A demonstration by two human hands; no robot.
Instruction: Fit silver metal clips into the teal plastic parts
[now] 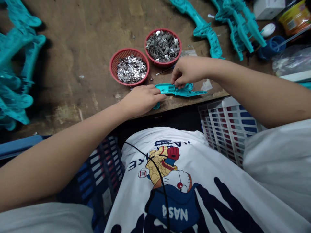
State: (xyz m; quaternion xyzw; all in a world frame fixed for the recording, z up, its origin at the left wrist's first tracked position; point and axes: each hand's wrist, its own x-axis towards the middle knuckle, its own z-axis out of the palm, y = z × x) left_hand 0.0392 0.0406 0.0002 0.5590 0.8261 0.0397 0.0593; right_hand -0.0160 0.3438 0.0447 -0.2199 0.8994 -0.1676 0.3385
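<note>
A scuffed brown wooden tabletop point(82, 48) is seen from above, its near edge bordered by a white slatted plastic crate point(228, 123) and a dark blue slatted plastic crate point(97, 161). Two round red plastic baskets are set side by side: the left basket point(129, 67) is filled with flat, shiny metal pieces, the right basket point(163, 47) with small, darker metal pieces. Curved teal plastic shells point(19, 61) are heaped at the left; similar teal mouldings point(206, 30) are laid at the upper right, near a white box point(268, 8) and a blue cup point(274, 47).

An elongated teal plastic part point(166, 88) is positioned at the near edge of the tabletop, below the baskets. Its left portion is held beneath the curled fingers of the left hand point(144, 98). Its middle is touched by the right hand point(187, 72), whose thumb and forefinger are narrowly spaced; whether a small piece is pinched there cannot be told. A recessed channel is shown in the part, with a rounded loop and a pointed tip toward the right.
</note>
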